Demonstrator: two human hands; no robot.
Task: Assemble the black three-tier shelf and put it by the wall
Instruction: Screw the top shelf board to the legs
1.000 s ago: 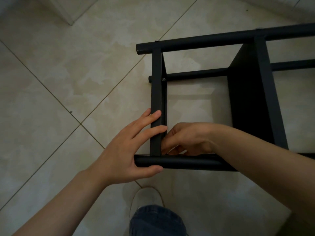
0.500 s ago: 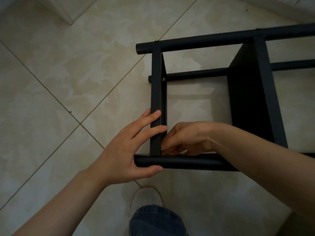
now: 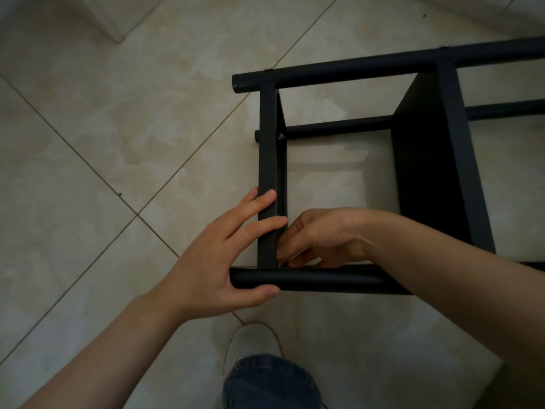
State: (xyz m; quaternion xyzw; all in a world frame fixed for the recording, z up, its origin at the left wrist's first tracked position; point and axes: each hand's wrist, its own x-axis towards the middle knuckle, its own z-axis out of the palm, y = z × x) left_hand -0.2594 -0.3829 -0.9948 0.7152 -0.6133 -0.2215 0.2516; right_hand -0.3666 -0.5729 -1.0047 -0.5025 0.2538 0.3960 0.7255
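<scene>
One shelf [image 3: 427,172] corner — left hand [image 3: 218,261] straight-fingered across it, right hand [image 3: 321,237] curled, grasp hidden.

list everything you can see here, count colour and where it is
shelf frame: one, black, on its side on the floor, centre to right
round posts: three in view, black, running left to right
shelf panels: two in view, black, standing between the posts
screw: one plainly seen, silvery, where the end panel meets the middle post
floor: beige tiles, dark joints
white corner: one, top left, wall or furniture unclear
shoe: one, pale, bottom centre
jeans leg: one, blue, bottom edge
left hand: fingers straight across the end panel, thumb on the near post
right hand: fingers curled where end panel meets near post; anything held is hidden
</scene>
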